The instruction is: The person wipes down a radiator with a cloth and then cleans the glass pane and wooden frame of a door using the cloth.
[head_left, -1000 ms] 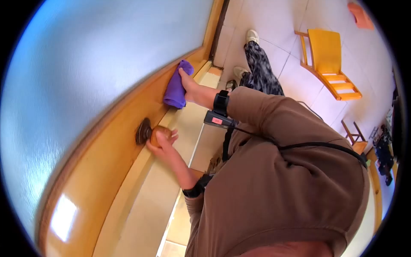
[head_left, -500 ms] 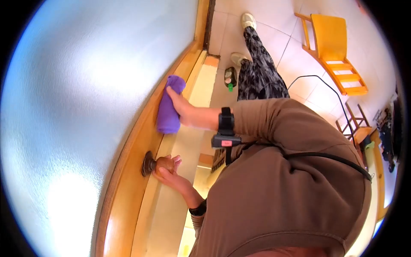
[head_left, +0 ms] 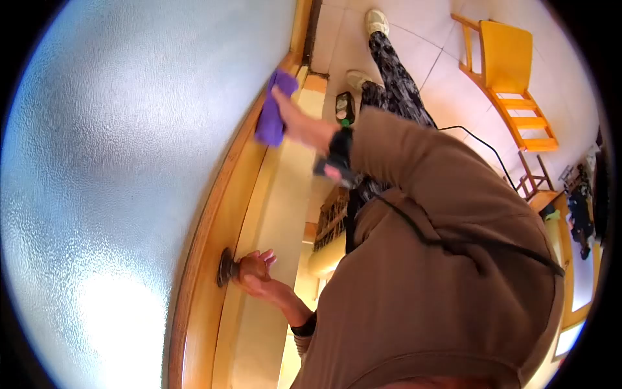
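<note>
A folded purple cloth (head_left: pixel 271 120) lies under my right hand (head_left: pixel 299 122), whose fingers are closed round it. The cloth rests against the wooden door frame (head_left: pixel 227 194), beside the frosted glass panel (head_left: pixel 129 142). My left hand (head_left: pixel 264 280) is wrapped round a brown door knob (head_left: pixel 251 268), which sits on a dark round base (head_left: pixel 226 266). Some of its fingers show beyond the knob. The right forearm and the device strapped to its wrist are smeared by motion.
A dark bottle with a green cap (head_left: pixel 345 109) stands on the tiled floor near my shoes (head_left: pixel 376 23). To the right is a yellow wooden chair (head_left: pixel 508 58). A black cable (head_left: pixel 483 139) runs to my body. Behind are a stool and hanging dark things.
My right hand has moved with the purple cloth along the door frame, towards the top of the view. My left hand stays on the knob, and the view has shifted slightly.
</note>
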Available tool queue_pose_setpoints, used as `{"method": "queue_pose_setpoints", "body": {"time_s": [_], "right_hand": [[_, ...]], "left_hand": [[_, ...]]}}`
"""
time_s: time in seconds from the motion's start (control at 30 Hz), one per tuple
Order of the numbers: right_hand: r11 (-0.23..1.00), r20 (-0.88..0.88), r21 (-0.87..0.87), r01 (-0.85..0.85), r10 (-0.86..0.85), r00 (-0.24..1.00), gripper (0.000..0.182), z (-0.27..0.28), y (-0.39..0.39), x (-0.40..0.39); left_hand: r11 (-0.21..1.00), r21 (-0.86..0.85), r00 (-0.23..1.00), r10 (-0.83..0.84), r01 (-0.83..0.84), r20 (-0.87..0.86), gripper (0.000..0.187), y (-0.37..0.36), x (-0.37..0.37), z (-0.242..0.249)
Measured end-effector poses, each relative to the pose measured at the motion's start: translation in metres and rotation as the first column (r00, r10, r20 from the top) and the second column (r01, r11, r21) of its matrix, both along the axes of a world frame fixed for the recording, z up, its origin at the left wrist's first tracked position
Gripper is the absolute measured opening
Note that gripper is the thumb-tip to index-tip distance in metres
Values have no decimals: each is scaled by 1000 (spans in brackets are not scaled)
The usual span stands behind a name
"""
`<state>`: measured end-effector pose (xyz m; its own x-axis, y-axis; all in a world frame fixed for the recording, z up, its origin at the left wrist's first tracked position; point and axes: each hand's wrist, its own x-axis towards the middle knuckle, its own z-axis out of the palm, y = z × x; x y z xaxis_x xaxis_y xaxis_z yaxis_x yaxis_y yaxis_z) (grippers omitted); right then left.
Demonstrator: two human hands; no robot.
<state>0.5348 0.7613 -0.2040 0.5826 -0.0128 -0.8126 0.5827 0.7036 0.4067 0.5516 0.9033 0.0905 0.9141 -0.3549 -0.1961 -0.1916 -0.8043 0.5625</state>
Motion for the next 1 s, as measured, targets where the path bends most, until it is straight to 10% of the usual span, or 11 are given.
{"method": "queue_pose_setpoints", "body": {"time_s": [0.17, 0.4, 0.53, 0.67, 0.9, 1.0], "right_hand": [[1000, -52, -12, 9, -10, 999, 65, 95, 18, 17], [993, 45, 77, -92, 89, 995, 52, -59, -10, 19], [979, -253, -52, -196, 177, 951, 57, -82, -12, 28], [793, -577, -458, -402, 79, 813, 71, -7, -15, 18], [307, -497, -863, -400, -376, 782, 75, 159, -23, -21], [482, -521, -812, -330, -341, 783, 64, 123, -44, -18]], "left_hand": [[999, 1, 999, 49, -49, 6, 69, -11, -7, 2], [999, -33, 999, 35, -37, -39, 64, -11, -7, -1], [998, 4, 996, 69, -69, -48, 50, -17, -11, 2], [997, -40, 996, 61, -64, -66, 48, -13, -10, 2], [995, -19, 994, 97, -98, -59, 46, -21, -19, 3], [994, -8, 993, 104, -105, -56, 47, -24, -22, 4]]}}
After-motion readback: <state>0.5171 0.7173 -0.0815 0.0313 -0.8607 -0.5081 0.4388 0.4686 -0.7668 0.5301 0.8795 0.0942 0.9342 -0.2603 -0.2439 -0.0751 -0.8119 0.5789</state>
